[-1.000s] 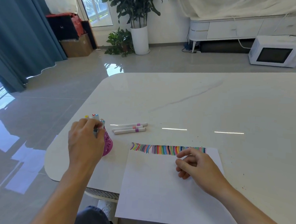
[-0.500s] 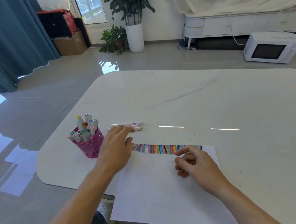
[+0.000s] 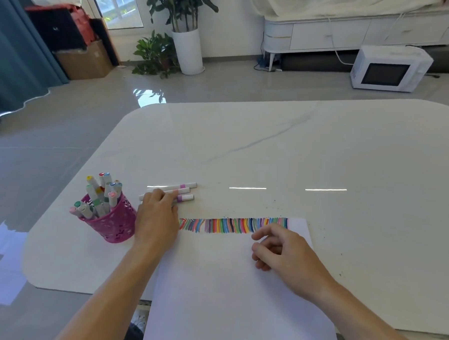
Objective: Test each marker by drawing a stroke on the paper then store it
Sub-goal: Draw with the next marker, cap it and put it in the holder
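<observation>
Three white markers with pink and purple bands [image 3: 183, 191] lie side by side on the white table [image 3: 271, 151], just beyond the paper. My left hand [image 3: 158, 215] rests palm down with its fingertips on those markers; whether it grips one I cannot tell. A white sheet of paper [image 3: 232, 295] lies in front of me with a row of coloured strokes [image 3: 233, 225] along its top edge. My right hand [image 3: 281, 250] rests on the paper below the strokes, fingers loosely curled, holding nothing. A pink perforated cup [image 3: 111, 221] with several markers stands to the left of my left hand.
The table's rounded near-left corner and front edge lie close to the cup and paper. Small dark specks dot the table right of the paper. On the floor beyond stand a white microwave [image 3: 387, 71], a potted plant [image 3: 186, 38] and boxes [image 3: 81, 58].
My left hand left the pink cup, crossed to the right and now lies on the three loose markers. My right hand has stayed on the paper.
</observation>
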Action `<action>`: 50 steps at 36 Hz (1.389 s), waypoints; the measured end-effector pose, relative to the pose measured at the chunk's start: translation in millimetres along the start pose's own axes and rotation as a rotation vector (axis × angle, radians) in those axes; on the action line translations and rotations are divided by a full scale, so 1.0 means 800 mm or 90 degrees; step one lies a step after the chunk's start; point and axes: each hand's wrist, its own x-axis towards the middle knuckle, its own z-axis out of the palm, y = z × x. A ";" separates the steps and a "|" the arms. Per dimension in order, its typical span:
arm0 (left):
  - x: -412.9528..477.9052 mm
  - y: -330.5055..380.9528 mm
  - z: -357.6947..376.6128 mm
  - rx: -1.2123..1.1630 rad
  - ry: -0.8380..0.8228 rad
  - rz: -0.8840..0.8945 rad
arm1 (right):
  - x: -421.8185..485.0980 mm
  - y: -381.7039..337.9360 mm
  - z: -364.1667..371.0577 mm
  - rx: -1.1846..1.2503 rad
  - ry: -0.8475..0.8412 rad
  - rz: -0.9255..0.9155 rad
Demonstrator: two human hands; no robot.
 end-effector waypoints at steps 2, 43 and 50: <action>0.000 0.000 0.000 0.005 0.011 -0.013 | -0.001 0.000 0.000 -0.004 0.001 -0.002; -0.072 0.151 -0.040 -0.576 -0.191 0.143 | 0.003 -0.002 -0.013 -0.053 0.117 -0.178; -0.071 0.151 -0.029 -0.503 -0.198 0.140 | 0.006 0.005 -0.031 -0.174 0.109 -0.218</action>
